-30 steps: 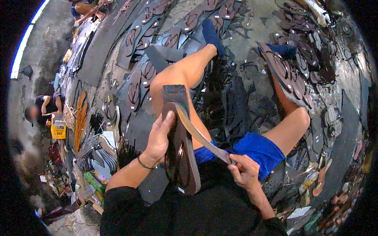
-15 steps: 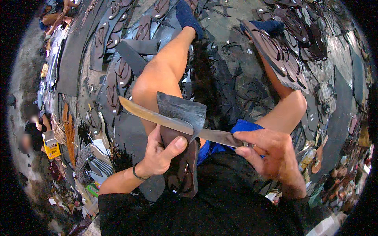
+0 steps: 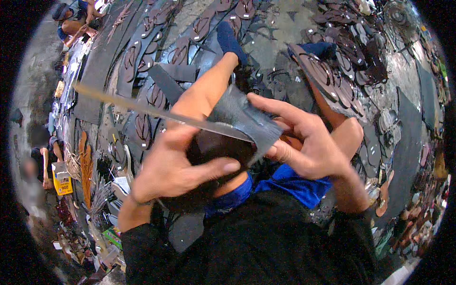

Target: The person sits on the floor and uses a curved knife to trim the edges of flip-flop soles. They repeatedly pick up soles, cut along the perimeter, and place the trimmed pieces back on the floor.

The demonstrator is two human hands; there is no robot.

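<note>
A dark brown flip-flop sandal (image 3: 216,149), blurred, is held in my left hand (image 3: 171,166), whose thumb presses across its face. Above it spreads a black rubber sheet (image 3: 237,111) that curves toward the right. My right hand (image 3: 308,137) grips the right edge of this sheet, thumb on the near side and index finger along the far side. A long knife (image 3: 166,114) slants across the sandal, its wooden end out to the left past my left hand. The blade's right end reaches the sheet near my right thumb; which fingers steady the knife is hidden.
Several sandals (image 3: 202,26) lie on the ground ahead, with more stacked against my right leg (image 3: 325,78). Rubber strips (image 3: 164,83) lie beyond my left knee. A yellow box (image 3: 61,178) and an orange brush (image 3: 85,166) stand at the left, near other people.
My right hand has let go of the blade and moved up onto the rubber sheet. The knife has slid left. Sandal and sheet have tilted to the right.
</note>
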